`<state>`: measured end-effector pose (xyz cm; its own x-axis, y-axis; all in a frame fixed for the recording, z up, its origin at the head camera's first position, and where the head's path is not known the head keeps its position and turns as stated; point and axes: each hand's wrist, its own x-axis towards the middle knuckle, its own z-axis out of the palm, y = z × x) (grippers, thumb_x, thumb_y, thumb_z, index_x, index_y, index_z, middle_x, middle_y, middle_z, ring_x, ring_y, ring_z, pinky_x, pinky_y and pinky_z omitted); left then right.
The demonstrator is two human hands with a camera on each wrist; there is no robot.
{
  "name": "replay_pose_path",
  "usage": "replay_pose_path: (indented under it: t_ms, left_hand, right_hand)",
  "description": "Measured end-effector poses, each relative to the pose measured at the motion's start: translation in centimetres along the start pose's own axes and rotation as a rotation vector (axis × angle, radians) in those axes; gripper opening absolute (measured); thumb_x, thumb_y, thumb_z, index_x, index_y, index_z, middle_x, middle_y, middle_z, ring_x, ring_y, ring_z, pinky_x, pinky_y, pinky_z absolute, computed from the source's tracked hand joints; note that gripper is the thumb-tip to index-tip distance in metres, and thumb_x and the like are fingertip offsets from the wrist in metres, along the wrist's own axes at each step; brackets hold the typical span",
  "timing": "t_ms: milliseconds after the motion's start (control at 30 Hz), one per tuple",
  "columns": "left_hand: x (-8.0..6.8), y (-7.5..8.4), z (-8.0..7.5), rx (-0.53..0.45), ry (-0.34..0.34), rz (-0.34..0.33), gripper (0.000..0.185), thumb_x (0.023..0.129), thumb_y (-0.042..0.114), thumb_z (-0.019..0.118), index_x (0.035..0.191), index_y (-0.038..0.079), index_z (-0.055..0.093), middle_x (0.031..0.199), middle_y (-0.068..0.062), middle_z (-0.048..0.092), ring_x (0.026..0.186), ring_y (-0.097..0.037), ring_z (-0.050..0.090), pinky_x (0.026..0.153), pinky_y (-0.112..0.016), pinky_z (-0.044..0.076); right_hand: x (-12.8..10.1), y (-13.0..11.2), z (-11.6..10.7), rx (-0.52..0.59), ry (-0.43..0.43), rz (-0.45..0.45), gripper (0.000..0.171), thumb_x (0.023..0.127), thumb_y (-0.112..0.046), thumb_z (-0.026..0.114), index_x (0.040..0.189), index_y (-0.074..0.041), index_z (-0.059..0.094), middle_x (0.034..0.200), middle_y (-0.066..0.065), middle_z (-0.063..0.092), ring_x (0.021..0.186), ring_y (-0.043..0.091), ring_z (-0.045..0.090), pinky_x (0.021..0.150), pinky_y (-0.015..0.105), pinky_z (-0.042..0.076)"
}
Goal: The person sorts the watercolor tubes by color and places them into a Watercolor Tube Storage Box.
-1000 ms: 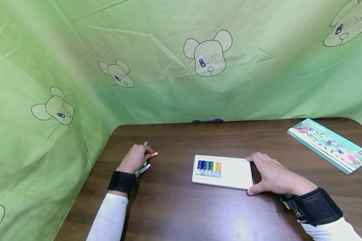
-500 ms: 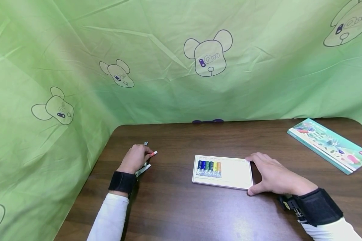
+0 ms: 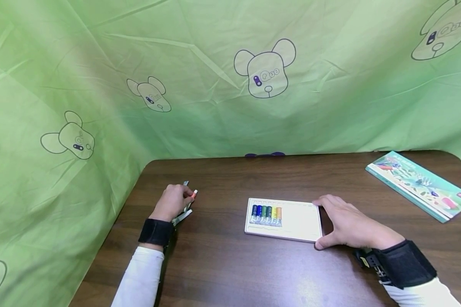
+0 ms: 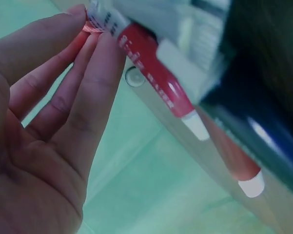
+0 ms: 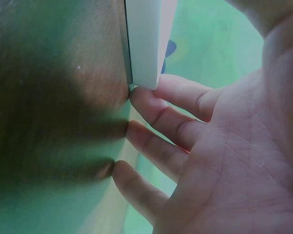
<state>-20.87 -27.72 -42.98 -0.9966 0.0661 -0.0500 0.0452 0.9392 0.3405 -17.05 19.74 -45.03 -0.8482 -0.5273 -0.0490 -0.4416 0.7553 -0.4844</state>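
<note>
In the head view my left hand (image 3: 170, 201), at the table's left side, pinches a small paint tube (image 3: 194, 195) with a red body and white cap between thumb and fingers. The left wrist view shows a red tube (image 4: 158, 73) with its silver end by the fingertips, and an orange-red tube (image 4: 234, 151) beyond it. My right hand (image 3: 347, 224) spans the right end of a white paint tray (image 3: 301, 219), thumb and index finger at its two corners. Several blue, green, yellow and orange paint tubes (image 3: 266, 215) lie side by side in the tray's left part.
A flat turquoise box (image 3: 422, 185) with a printed picture lies at the back right of the brown wooden table (image 3: 223, 264). Other tube ends (image 3: 186, 183) show around my left hand. Green cloth (image 3: 199, 111) with bear-head drawings hangs behind the table.
The tube in my left fingers has turned, its white cap swinging from the right toward the far side. My right hand and the tray have stayed in place.
</note>
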Motion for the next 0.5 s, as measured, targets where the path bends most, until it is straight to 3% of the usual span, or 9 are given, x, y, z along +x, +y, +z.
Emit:
replay_pose_path:
  t_ms: [333,500]
  left_hand:
    - [0.21,0.19,0.29,-0.049,-0.009,-0.087,0.006,0.092,0.011,0.08,0.093,0.006,0.081,0.082,-0.004,0.076,0.072,-0.013,0.065,0.065,-0.025,0.05]
    - [0.2,0.54,0.04,-0.041,-0.012,-0.093,0.005,0.091,0.011,0.08,0.092,0.006,0.081,0.081,-0.004,0.076,0.072,-0.014,0.065,0.065,-0.027,0.051]
  right_hand:
    - [-0.05,0.03,0.03,-0.003,0.005,-0.004,0.107,0.062,-0.059,0.096,0.139,0.001,0.054,0.136,0.022,0.059,0.128,0.043,0.055,0.1,0.067,0.045]
    - [0.01,0.01,0.06,-0.008,0.012,-0.01,0.106,0.061,-0.059,0.096,0.139,0.001,0.054,0.135,0.022,0.06,0.127,0.042,0.056,0.099,0.067,0.046]
